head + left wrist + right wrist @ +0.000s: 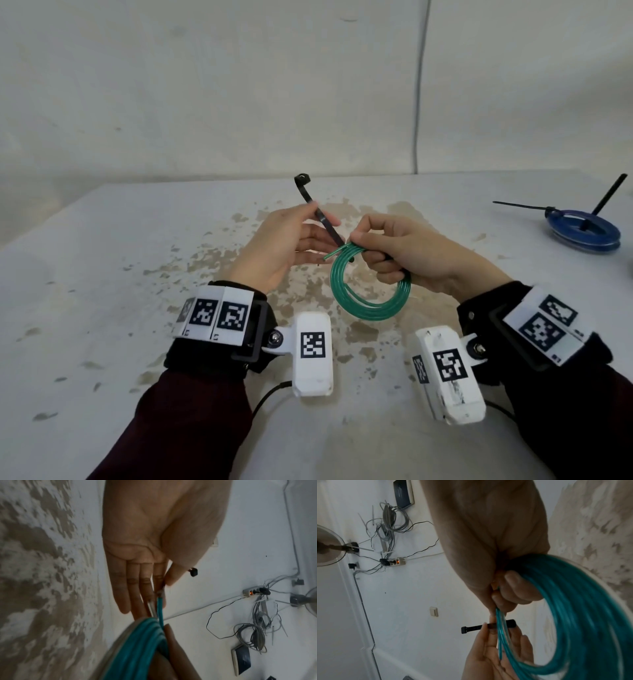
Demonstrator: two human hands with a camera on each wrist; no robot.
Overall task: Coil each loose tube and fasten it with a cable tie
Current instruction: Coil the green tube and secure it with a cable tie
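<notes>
My right hand (383, 246) grips the top of a green coiled tube (370, 301), which hangs in a ring above the table. One tube end (331, 254) sticks out to the left. My left hand (308, 229) pinches a black cable tie (318, 214) between thumb and fingers, its other fingers straight. The tie's head (302, 178) points up and away; its lower part runs down to the coil's top. In the right wrist view the cable tie (488, 626) crosses behind the green tube (573, 615). The left wrist view shows the tube (137, 649) and the tie's head (193, 572).
A blue coiled tube (584, 230) bound with black cable ties lies at the table's far right. The white table top (137, 274) has worn brown patches. A wall stands behind the table. Wrist cameras sit below both hands.
</notes>
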